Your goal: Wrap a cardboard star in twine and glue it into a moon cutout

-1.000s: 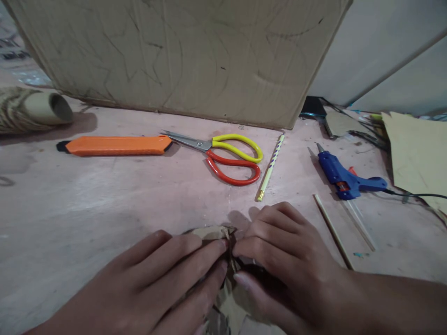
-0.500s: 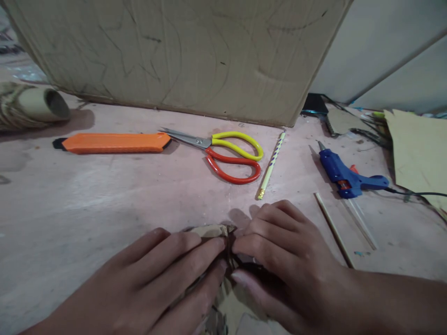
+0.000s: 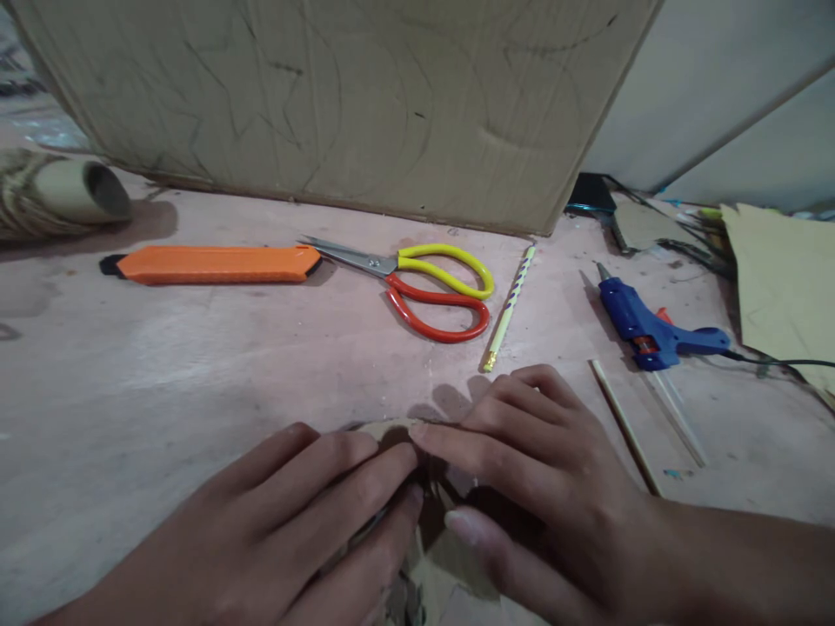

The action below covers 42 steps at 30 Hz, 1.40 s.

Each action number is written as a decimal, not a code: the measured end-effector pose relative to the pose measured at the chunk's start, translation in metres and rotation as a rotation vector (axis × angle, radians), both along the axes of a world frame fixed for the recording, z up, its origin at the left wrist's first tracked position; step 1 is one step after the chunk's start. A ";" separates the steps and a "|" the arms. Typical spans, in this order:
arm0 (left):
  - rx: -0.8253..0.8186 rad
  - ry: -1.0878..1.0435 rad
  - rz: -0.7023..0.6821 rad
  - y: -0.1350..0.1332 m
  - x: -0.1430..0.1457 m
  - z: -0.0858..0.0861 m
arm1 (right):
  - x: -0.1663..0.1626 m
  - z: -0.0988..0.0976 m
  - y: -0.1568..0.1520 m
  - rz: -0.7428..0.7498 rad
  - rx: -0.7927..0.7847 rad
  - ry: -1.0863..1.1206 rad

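A brown cardboard piece [image 3: 450, 556] lies at the bottom middle, largely covered by both hands; its full shape is hidden. My left hand [image 3: 280, 530] is laid along its left side, fingers close together and closed on it near the middle. From the right, my right hand [image 3: 548, 469] grips the piece, with the index fingertip on its far edge and the thumb lower down, a dark gap showing between them. Dark marks show on the cardboard below the fingers.
Beyond the hands lie an orange cutter [image 3: 215, 264], scissors [image 3: 444, 296] with yellow and red handles and a pencil [image 3: 509, 309]. At right are a blue glue gun [image 3: 643, 322], a thin stick [image 3: 624, 426] and cardboard scraps [image 3: 783, 278]. A large cardboard sheet [image 3: 365, 104] stands behind; a twine-wrapped tube [image 3: 71, 193] lies left.
My right index finger has stretched left onto the far edge of the cardboard piece, and the right thumb has moved slightly right, away from it. My left hand has hardly moved.
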State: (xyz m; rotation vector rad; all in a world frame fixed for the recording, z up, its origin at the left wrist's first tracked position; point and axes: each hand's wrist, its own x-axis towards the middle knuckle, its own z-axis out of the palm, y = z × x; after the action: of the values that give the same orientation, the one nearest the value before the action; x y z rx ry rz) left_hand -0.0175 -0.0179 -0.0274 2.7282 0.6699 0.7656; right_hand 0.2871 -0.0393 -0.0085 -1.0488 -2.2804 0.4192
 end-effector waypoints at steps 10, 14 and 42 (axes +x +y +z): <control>0.024 0.037 -0.005 -0.002 -0.006 -0.003 | 0.002 0.005 0.002 0.029 -0.024 -0.037; 0.080 0.172 -0.068 -0.005 -0.006 -0.007 | 0.001 0.004 0.002 -0.004 -0.022 0.000; 0.053 0.044 -0.031 -0.001 -0.005 0.002 | 0.001 0.011 0.006 -0.006 -0.022 0.012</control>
State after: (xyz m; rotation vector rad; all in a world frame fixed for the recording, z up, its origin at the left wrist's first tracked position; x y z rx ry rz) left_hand -0.0227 -0.0186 -0.0255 2.8039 0.6232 0.7284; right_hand 0.2882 -0.0333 0.0029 -1.0609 -2.2661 0.4479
